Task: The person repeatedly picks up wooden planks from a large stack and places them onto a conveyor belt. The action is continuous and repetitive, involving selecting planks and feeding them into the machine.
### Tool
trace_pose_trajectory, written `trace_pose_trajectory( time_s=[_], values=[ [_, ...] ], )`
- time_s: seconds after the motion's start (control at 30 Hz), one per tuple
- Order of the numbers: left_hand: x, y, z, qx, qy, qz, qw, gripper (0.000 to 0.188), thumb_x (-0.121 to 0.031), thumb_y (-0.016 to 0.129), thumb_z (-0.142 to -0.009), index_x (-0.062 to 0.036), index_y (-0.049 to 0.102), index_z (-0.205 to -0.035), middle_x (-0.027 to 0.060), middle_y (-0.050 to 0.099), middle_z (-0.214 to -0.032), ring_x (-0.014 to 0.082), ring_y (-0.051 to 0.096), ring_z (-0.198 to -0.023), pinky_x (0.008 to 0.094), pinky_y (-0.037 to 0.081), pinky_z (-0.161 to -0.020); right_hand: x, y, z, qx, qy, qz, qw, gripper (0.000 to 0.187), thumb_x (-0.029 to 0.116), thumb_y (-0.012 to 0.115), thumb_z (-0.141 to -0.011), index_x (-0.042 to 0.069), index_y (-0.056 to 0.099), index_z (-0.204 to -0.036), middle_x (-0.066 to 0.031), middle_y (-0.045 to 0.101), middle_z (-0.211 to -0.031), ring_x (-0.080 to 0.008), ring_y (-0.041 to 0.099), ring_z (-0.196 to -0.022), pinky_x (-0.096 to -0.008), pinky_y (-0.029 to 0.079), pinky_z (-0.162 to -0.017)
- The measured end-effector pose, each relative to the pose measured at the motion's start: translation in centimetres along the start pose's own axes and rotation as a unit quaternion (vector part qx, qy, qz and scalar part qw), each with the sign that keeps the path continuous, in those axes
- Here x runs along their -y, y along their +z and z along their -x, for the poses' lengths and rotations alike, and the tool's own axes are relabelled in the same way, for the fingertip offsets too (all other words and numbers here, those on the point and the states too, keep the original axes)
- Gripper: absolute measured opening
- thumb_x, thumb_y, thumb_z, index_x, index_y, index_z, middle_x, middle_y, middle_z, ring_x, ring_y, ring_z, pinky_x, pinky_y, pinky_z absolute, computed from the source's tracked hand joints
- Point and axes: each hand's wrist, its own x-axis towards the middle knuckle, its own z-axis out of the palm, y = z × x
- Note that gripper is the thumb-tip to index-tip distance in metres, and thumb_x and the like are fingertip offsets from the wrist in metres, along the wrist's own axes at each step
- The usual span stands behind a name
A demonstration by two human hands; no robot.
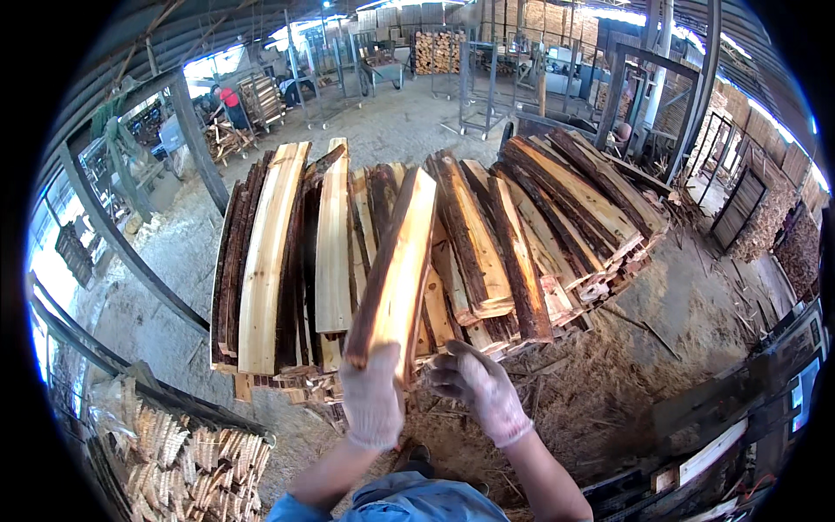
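Wood debris (600,391) litters the shed floor (374,117). Your left hand (372,404) clamps its fingers on the near end of a bark-edged board (396,270) over the stack (268,270); your right hand (483,391), fingers loosely curled, is empty beside it. One is gripped; many remain stacked.

A person in red (229,97) stands near a loose wood heap (228,142). Stacked cut wood (437,54) rises at the back; pale wood pieces (191,461) lie piled lower left.
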Motion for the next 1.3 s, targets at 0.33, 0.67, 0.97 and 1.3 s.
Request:
trace_pose_trajectory(
  time_s=[0.33, 0.67, 0.97, 1.3],
  values=[
    [6.5, -4.4, 11.5, -0.022, -0.052, -0.281, 0.958, 0.072, -0.02, 0.083, -0.075, 0.0009, 0.056, -0.138, 0.0146, 0.07, -0.115, 0.0262, 0.069, -0.101, 0.0396, 0.058, -0.087, 0.9, 2.3, -1.0, -0.055, -0.014, -0.011, 0.998, 0.064, 0.033, 0.082, -0.09, -0.009, 0.057, -0.132, -0.0155, 0.071, -0.118, -0.0202, 0.07, -0.103, -0.0336, 0.057, -0.093],
    [14.6, -5.0, 11.8, 0.478, -0.089, -0.117, 0.866, 0.071, -0.032, 0.068, -0.097, 0.0035, 0.041, -0.152, 0.0174, 0.063, -0.129, 0.0265, 0.063, -0.115, 0.0388, 0.054, -0.094, 7.5, -10.3, 19.3, -0.356, -0.276, 0.243, 0.859, 0.074, 0.041, 0.087, -0.082, -0.004, 0.054, -0.131, -0.0156, 0.071, -0.113, -0.0191, 0.069, -0.089, -0.0346, 0.059, -0.08],
    [15.7, -1.6, 15.6, 0.503, -0.101, -0.288, 0.809, 0.057, -0.026, 0.066, -0.099, -0.002, 0.051, -0.148, 0.0171, 0.064, -0.133, 0.0279, 0.062, -0.12, 0.0392, 0.051, -0.099, 2.5, -26.1, 42.6, -0.714, -0.277, 0.191, 0.613, 0.049, 0.019, 0.081, -0.09, 0.0, 0.056, -0.128, -0.0152, 0.068, -0.12, -0.0247, 0.069, -0.102, -0.0331, 0.058, -0.093],
    [13.1, 0.6, 20.5, 0.477, -0.132, -0.432, 0.754, 0.046, -0.022, 0.065, -0.1, -0.0047, 0.059, -0.142, 0.0181, 0.062, -0.139, 0.0291, 0.06, -0.125, 0.0384, 0.049, -0.103, 5.8, -46.1, 45.4, -0.772, -0.173, 0.128, 0.598, 0.052, 0.035, 0.079, -0.089, -0.006, 0.066, -0.118, -0.0123, 0.072, -0.103, -0.0188, 0.066, -0.09, -0.0344, 0.053, -0.083]
  ],
)
